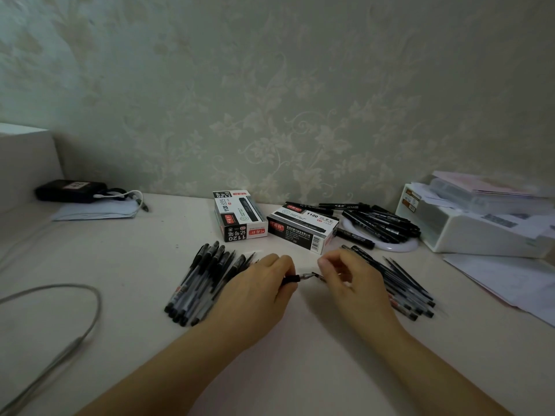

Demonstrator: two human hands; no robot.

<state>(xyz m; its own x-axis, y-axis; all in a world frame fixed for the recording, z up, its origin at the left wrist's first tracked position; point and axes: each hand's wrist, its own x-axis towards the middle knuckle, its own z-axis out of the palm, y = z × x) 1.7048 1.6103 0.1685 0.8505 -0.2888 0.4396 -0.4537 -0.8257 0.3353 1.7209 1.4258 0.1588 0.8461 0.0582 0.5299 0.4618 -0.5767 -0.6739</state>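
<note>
Left hand, right hand (both pinching)

Pale surface, smooth with a soft sheen. Pen pile in clear plastic with black caps, kinda glossy. Held pen: black rubbery-looking sleeve, shiny metal tip. Printed cardboard boxes, slight gloss. Markers in matt black plastic. White plastic organizer, plain matt paper sheets, embossed wallpaper — textured, low shine.

Far left against the wall, a black case on folded white paper, a white cord looped beside. Nearer, a grey cable. At right, a white bin of papers above loose sheets.
</note>
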